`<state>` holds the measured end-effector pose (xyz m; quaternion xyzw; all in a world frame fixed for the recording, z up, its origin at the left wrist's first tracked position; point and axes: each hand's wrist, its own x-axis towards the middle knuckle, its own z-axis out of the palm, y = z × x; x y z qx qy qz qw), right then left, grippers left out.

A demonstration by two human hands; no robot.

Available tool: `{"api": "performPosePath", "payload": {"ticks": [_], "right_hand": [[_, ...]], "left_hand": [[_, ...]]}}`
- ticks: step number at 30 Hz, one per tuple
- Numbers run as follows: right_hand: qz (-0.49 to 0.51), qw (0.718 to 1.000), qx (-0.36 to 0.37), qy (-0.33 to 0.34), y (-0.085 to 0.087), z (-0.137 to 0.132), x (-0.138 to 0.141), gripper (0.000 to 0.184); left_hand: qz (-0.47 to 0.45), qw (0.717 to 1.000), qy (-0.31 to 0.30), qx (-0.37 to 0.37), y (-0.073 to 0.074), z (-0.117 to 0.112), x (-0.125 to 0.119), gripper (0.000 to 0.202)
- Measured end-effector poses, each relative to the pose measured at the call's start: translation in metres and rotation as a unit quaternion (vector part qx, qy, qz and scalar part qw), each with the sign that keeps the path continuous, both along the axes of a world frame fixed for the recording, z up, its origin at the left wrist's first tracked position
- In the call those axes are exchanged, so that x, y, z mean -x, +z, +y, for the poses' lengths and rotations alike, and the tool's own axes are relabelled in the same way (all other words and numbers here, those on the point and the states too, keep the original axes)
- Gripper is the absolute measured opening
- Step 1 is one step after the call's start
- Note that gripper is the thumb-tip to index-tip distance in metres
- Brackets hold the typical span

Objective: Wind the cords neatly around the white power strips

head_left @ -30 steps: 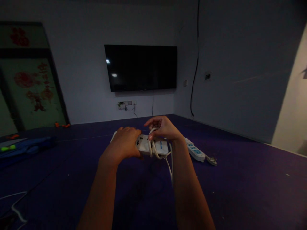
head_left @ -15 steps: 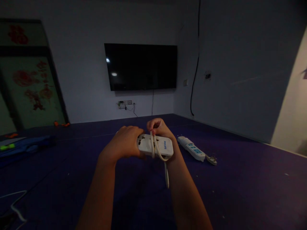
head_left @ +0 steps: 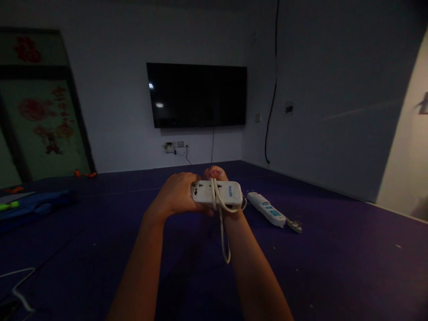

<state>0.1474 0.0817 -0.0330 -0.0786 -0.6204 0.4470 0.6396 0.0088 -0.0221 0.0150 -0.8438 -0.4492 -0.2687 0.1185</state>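
Observation:
A white power strip (head_left: 203, 192) marked PHILIPS is held up in front of me, above the purple floor. My left hand (head_left: 179, 191) is closed around its left end, thumb and fingers on opposite sides. White cord (head_left: 218, 196) wraps across the strip's middle, and a loose loop of it dangles below. Behind the strip's far edge, my right hand (head_left: 216, 172) has its fingers curled at the cord where it passes over. The strip partly hides that hand. A second power strip (head_left: 269, 211), white with blue sockets and its cord wound round it, lies to the right.
A plug (head_left: 294, 225) lies at the second strip's near end. At left are blue cloth (head_left: 50, 203) and a white cable (head_left: 22, 292). A television (head_left: 200, 96) hangs on the far wall, above wall sockets (head_left: 177, 146). A black cable (head_left: 272, 102) hangs at the corner.
My right hand has moved behind the strip, drawing the cord over its far edge. The strip has tipped slightly and the dangling loop has swung left.

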Motion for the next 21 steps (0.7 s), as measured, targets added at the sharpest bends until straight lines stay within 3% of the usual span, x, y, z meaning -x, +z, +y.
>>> {"api": "performPosePath", "payload": {"ticks": [7,15,21], "right_hand": [[0.033,0.998,0.046,-0.017,0.001,-0.003,0.009,0.05],[0.039,0.99,0.074,-0.115,0.001,-0.004,0.014,0.047],[0.068,0.989,0.078,-0.109,0.007,-0.002,0.015,0.048]], "left_hand": [[-0.021,1.0,-0.013,-0.006,-0.009,0.015,-0.001,0.046],[0.017,0.997,0.008,-0.068,-0.011,0.021,-0.002,0.04],[-0.007,0.996,-0.01,-0.091,-0.011,0.02,-0.004,0.046]]}}
